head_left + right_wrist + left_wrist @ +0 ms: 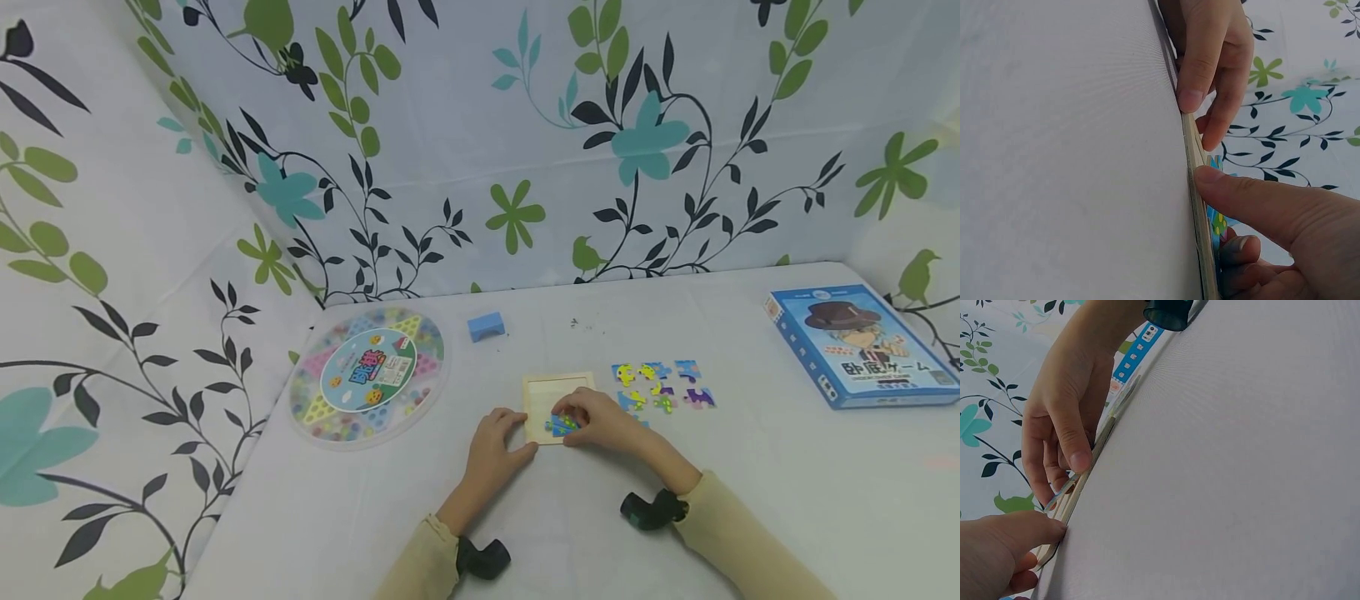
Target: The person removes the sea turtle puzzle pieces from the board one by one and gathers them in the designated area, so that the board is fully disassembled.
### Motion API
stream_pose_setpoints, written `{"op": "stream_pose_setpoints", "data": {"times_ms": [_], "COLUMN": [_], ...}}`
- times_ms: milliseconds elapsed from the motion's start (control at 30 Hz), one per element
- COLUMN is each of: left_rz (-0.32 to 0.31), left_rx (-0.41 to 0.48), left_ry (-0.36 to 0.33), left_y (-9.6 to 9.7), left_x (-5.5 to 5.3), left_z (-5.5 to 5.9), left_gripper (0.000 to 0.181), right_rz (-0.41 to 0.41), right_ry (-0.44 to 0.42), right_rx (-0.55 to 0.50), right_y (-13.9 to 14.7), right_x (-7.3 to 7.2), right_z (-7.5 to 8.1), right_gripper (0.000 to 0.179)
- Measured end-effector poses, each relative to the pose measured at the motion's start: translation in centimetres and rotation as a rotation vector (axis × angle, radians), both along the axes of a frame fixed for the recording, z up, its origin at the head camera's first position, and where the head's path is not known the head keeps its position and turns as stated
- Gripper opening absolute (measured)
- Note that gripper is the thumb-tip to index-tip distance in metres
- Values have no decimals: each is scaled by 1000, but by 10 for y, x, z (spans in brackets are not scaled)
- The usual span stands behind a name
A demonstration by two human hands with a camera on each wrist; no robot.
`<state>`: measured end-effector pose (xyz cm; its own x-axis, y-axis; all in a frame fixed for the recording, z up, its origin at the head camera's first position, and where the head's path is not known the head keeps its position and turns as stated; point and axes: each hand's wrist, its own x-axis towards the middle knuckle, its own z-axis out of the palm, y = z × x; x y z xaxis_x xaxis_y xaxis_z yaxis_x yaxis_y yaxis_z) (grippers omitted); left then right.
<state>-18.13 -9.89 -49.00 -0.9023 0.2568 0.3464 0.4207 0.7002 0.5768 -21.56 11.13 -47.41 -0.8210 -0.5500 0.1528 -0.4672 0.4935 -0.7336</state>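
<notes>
A shallow wooden puzzle tray lies flat on the white table. At its near left corner, my left hand grips the rim between thumb and fingers. Above the tray's near right part, my right hand pinches a blue jigsaw puzzle piece with green and yellow spots; it stands tilted against the rim in the right wrist view. The right thumb touches the rim there. Blue, patterned pieces show in the tray beneath the right fingers, which partly hide them. Several loose puzzle pieces lie to the right of the tray.
A round board game with a clear rim lies at the left. Behind the tray stands a small blue block. A blue game box rests at the far right. Leaf-patterned cloth hangs behind the table.
</notes>
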Motion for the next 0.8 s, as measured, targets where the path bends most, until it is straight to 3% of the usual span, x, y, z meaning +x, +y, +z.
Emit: {"op": "stream_pose_setpoints", "data": {"times_ms": [533, 800], "left_rz": [1, 2], "left_rx": [0, 1], "left_ry": [-6, -3], "left_y": [0, 0], "left_x": [-1, -1], "left_z": [-1, -2], "left_gripper": [36, 35], "right_rz": [2, 33], "right_ry": [-29, -3], "right_rx": [-1, -7], "right_y": [0, 1], "right_x": [0, 0], "right_z": [1, 0], "right_gripper": [34, 33]}}
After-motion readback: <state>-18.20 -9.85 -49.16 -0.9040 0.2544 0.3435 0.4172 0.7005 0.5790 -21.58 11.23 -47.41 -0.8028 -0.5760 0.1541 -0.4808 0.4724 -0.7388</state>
